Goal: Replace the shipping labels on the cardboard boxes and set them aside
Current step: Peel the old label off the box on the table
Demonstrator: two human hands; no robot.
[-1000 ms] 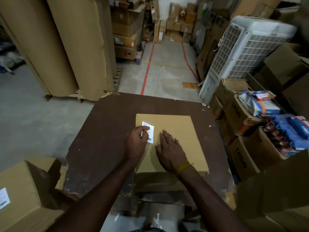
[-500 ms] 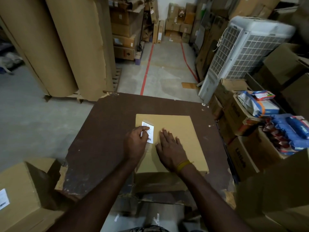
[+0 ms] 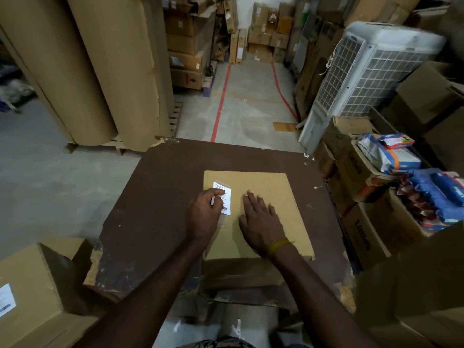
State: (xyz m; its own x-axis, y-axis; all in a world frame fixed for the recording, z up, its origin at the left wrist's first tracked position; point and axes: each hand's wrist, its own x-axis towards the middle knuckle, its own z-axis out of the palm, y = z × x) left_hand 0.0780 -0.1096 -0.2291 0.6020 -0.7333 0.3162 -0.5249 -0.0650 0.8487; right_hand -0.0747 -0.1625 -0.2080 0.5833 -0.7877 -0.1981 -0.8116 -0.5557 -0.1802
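A flat tan cardboard box point(image 3: 266, 187) lies on the dark brown table point(image 3: 155, 197), in front of me. A white shipping label point(image 3: 226, 190) with a barcode sits near the box's far left corner, with clear tape around it. My left hand point(image 3: 204, 217) has its fingers curled over the label's left edge and pinches it between thumb and forefinger. My right hand point(image 3: 261, 222) lies flat on the box top just right of the label, fingers straight, pressing the box down.
Another labelled cardboard box point(image 3: 27, 292) stands at the lower left beside the table. Open cartons with blue packets point(image 3: 437, 194) crowd the right side below a white air cooler point(image 3: 371, 74). Big brown paper rolls point(image 3: 95, 66) stand at the far left.
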